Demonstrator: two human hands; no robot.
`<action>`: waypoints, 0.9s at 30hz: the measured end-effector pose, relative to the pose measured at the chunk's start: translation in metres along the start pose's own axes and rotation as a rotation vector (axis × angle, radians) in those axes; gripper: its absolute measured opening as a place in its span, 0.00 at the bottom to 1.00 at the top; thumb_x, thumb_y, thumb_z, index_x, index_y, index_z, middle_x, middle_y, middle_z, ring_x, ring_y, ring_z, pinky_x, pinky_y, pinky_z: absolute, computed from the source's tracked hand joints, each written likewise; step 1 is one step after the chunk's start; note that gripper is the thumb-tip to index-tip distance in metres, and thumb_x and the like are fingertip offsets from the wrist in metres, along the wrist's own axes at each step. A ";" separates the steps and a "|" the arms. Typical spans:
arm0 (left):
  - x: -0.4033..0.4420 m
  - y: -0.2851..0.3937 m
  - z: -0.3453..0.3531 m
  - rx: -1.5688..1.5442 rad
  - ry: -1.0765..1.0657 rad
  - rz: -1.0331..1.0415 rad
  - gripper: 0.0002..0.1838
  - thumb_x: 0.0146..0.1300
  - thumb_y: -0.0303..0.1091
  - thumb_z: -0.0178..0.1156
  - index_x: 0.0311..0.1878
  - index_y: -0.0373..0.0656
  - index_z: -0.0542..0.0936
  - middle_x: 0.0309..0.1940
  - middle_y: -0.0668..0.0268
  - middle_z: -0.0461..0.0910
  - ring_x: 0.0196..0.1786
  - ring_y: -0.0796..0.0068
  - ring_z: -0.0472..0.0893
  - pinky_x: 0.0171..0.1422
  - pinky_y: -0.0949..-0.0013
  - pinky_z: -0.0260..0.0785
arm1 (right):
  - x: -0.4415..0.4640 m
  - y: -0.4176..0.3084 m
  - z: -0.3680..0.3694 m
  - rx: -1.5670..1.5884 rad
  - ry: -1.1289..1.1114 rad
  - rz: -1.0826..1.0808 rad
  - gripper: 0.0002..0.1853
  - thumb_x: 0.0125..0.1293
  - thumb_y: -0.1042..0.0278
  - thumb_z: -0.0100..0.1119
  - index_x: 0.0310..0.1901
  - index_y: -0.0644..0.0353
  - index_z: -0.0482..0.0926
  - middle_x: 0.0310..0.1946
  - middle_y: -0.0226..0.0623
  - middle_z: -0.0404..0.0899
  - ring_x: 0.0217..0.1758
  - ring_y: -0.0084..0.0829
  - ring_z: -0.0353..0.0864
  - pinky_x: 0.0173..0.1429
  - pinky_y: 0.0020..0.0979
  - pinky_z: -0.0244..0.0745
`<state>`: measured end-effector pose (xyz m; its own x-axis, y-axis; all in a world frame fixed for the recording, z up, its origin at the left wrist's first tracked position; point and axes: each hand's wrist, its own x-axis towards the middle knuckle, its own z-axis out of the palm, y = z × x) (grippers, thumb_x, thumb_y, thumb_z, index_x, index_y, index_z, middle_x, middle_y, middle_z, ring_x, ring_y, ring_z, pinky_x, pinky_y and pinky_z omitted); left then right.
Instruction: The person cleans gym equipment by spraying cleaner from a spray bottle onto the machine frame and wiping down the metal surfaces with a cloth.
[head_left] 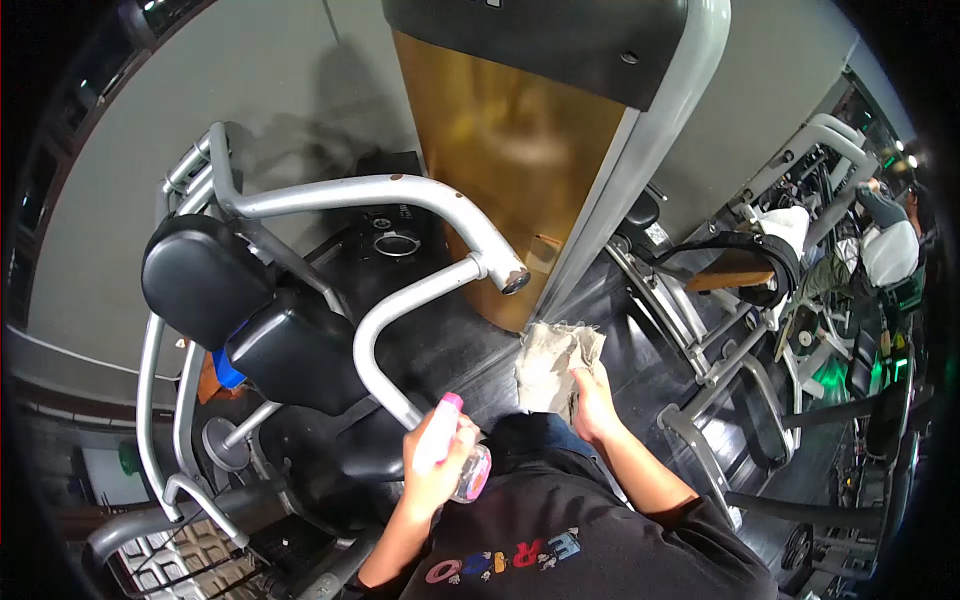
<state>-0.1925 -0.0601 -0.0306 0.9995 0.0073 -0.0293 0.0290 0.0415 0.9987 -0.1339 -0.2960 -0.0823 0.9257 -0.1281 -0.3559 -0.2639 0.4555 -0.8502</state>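
left hand [428, 472] wraps neck of spray bottle [472, 476], near curved bar [372, 345]; contact with bar unclear. right hand [594, 408] grips cloth [550, 368], well apart from bottle. best, probably: firm hold, nozzle [451, 401] pointing away from body, cloth folded flat. bottle clear, rounded; cloth pale, creased, frayed; bar smooth, silvery; seat pad [300, 358] black, glossy.

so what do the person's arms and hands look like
The left hand and right hand are bare, with no gloves or watches visible. The forearms are uncovered; the black shirt has a short right sleeve and multicoloured letters.
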 end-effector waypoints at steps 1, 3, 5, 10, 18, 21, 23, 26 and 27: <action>0.004 0.000 0.005 -0.007 0.078 0.039 0.13 0.70 0.33 0.63 0.50 0.33 0.79 0.35 0.61 0.83 0.31 0.76 0.83 0.38 0.72 0.78 | 0.006 0.004 -0.006 -0.005 -0.013 0.006 0.23 0.71 0.76 0.47 0.68 0.65 0.68 0.60 0.37 0.77 0.62 0.30 0.75 0.68 0.32 0.68; 0.013 0.002 0.008 -0.004 0.138 0.067 0.16 0.71 0.32 0.61 0.57 0.31 0.78 0.36 0.60 0.83 0.30 0.77 0.82 0.36 0.72 0.77 | 0.014 0.005 -0.015 -0.075 -0.111 -0.008 0.23 0.71 0.75 0.47 0.67 0.65 0.69 0.59 0.36 0.77 0.62 0.30 0.75 0.68 0.32 0.67; 0.022 0.007 0.011 -0.012 0.179 0.043 0.19 0.71 0.26 0.60 0.62 0.33 0.76 0.36 0.63 0.82 0.29 0.81 0.81 0.35 0.74 0.77 | 0.016 -0.003 -0.018 -0.074 -0.141 0.008 0.22 0.72 0.75 0.47 0.67 0.65 0.69 0.60 0.36 0.77 0.62 0.30 0.75 0.69 0.33 0.67; 0.052 0.031 0.031 0.196 0.285 -0.038 0.12 0.69 0.35 0.63 0.46 0.34 0.80 0.29 0.65 0.81 0.26 0.78 0.83 0.33 0.71 0.76 | 0.023 -0.030 -0.024 -0.048 -0.179 0.009 0.21 0.71 0.75 0.46 0.65 0.66 0.70 0.58 0.37 0.78 0.61 0.29 0.76 0.68 0.32 0.68; 0.101 0.010 0.059 0.416 0.441 -0.087 0.14 0.67 0.39 0.63 0.35 0.36 0.81 0.22 0.63 0.81 0.25 0.76 0.83 0.33 0.69 0.74 | 0.039 -0.044 -0.054 -0.068 -0.211 0.039 0.22 0.69 0.75 0.47 0.64 0.67 0.71 0.56 0.37 0.78 0.59 0.29 0.76 0.67 0.31 0.69; 0.103 0.004 0.064 0.290 0.534 -0.145 0.12 0.68 0.37 0.63 0.37 0.36 0.82 0.23 0.66 0.81 0.25 0.79 0.81 0.33 0.71 0.74 | 0.048 -0.043 -0.068 -0.067 -0.243 0.043 0.22 0.69 0.74 0.47 0.64 0.67 0.71 0.56 0.37 0.78 0.60 0.29 0.76 0.67 0.31 0.69; 0.097 0.001 0.065 0.287 0.563 -0.164 0.12 0.68 0.36 0.63 0.43 0.34 0.82 0.27 0.67 0.82 0.26 0.80 0.80 0.33 0.73 0.74 | 0.052 -0.046 -0.075 -0.063 -0.258 0.039 0.22 0.69 0.75 0.47 0.64 0.67 0.71 0.56 0.37 0.78 0.60 0.29 0.76 0.67 0.30 0.68; 0.085 -0.023 0.061 -0.012 0.657 -0.039 0.26 0.69 0.33 0.61 0.69 0.35 0.72 0.41 0.65 0.79 0.35 0.78 0.80 0.32 0.75 0.74 | 0.057 -0.054 -0.078 -0.092 -0.243 0.090 0.21 0.70 0.74 0.47 0.64 0.66 0.72 0.57 0.37 0.78 0.60 0.29 0.76 0.67 0.30 0.68; 0.081 -0.025 0.064 -0.010 0.675 -0.038 0.26 0.69 0.33 0.61 0.69 0.35 0.72 0.41 0.65 0.79 0.35 0.78 0.80 0.32 0.75 0.74 | 0.058 -0.059 -0.077 -0.091 -0.249 0.091 0.20 0.70 0.74 0.47 0.63 0.66 0.72 0.56 0.36 0.78 0.60 0.29 0.76 0.67 0.30 0.68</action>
<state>-0.1121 -0.1248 -0.0558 0.7735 0.6279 -0.0870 0.0605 0.0635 0.9961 -0.0857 -0.3982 -0.0826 0.9321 0.1353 -0.3360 -0.3621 0.3727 -0.8544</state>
